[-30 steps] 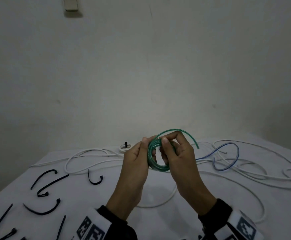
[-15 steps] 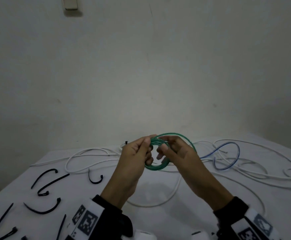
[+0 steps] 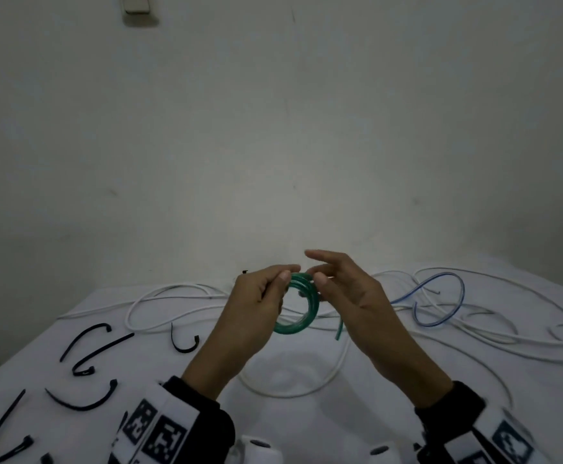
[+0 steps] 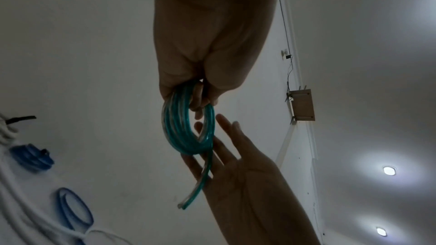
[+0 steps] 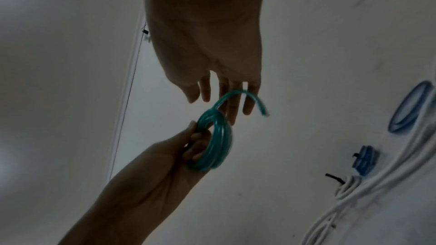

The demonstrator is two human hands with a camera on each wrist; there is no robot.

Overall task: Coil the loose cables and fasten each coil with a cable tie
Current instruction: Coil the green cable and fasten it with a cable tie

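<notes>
A green cable coil (image 3: 298,309) hangs in the air above the white table (image 3: 307,430). My left hand (image 3: 278,286) pinches its upper left side between thumb and fingers. The coil's loose end (image 3: 339,331) points down on the right. My right hand (image 3: 317,267) is open beside the coil, fingers straight and touching its right side. In the left wrist view the coil (image 4: 186,128) hangs from my left hand's fingertips (image 4: 200,100), with the right palm (image 4: 247,165) behind it. In the right wrist view the free end (image 5: 257,101) curves past the straight right fingers (image 5: 233,103).
Several black cable ties (image 3: 82,400) lie at the table's left. Loose white cables (image 3: 173,296) run across the back and right, with a loose blue cable (image 3: 440,303) among them. A tied blue coil (image 5: 365,161) and a tied white coil (image 5: 346,183) lie further back.
My right hand has let go of the green cable and spread its fingers. The last loop has closed onto the coil, and the free end now hangs down at its right.
</notes>
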